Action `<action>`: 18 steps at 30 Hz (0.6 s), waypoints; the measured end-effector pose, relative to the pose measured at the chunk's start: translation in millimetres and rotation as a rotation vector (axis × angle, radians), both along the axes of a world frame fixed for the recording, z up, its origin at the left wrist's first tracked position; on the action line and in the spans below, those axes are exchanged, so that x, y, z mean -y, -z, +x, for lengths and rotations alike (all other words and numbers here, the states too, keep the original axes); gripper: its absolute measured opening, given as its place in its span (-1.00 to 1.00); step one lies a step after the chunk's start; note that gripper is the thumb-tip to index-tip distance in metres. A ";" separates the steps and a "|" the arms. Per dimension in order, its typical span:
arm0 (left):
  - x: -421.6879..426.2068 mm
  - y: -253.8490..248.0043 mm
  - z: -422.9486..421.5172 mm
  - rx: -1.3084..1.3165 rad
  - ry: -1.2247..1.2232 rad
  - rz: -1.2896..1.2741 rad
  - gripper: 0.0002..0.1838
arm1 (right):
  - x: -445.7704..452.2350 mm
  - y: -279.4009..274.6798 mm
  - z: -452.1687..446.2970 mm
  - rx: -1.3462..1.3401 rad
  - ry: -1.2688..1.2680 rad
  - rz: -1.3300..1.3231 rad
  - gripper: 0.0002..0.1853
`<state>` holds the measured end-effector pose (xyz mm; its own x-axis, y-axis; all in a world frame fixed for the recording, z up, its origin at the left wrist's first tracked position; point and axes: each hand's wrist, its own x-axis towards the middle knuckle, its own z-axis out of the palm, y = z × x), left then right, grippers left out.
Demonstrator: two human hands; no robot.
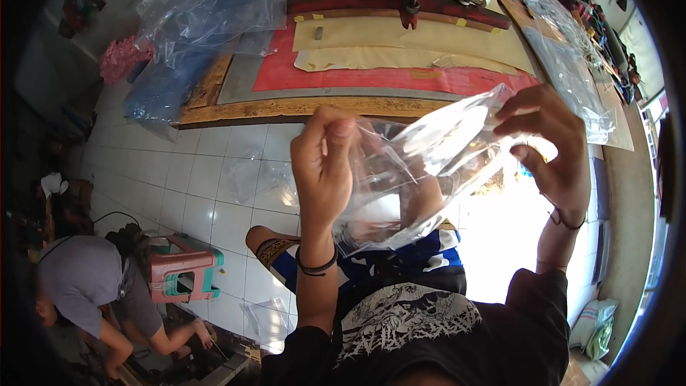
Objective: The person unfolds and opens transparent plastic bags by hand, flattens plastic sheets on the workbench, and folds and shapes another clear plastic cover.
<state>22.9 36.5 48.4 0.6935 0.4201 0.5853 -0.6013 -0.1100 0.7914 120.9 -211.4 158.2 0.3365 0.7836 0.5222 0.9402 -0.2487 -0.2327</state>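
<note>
Holds the clear plastic (pixel 451 129) above the lap (pixel 436 254), near the table (pixel 257 109), pinched in the left hand (pixel 321 164), touching the right hand (pixel 552 132) with closure there impossible to tell, apparently only partway handled: lifted and spread between both, not yet set down.

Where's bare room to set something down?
Bare tiled floor shows between the heaped plastic sheets and pink-green stool; a near strip of red sheet lies free beside the yellowish paper. Crowded: the left end of the bench, under those sheets, and between left hand and right hand, where clear plastic spreads.
</note>
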 end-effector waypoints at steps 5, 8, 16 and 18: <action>-17.7 15.1 10.5 -0.028 0.092 -0.198 -0.63 | 63.3 74.8 49.8 -0.349 0.391 0.292 -0.62; -30.2 19.2 15.9 -0.076 0.080 -0.264 -0.61 | 95.7 164.8 58.6 -0.617 0.389 0.373 -0.15; -51.8 38.5 27.8 -0.216 0.067 -0.565 -0.58 | 82.3 295.6 -11.5 -0.974 0.525 0.646 -0.51; -48.9 38.2 26.6 -0.240 0.036 -0.555 -0.58 | 94.4 333.6 -26.9 -1.293 0.560 0.594 -0.74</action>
<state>49.5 85.3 10.2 0.7987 0.5915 0.1110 -0.3945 0.3754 0.8387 94.0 -305.8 -175.4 0.9661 0.1950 -0.1694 -0.1587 -0.0697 -0.9849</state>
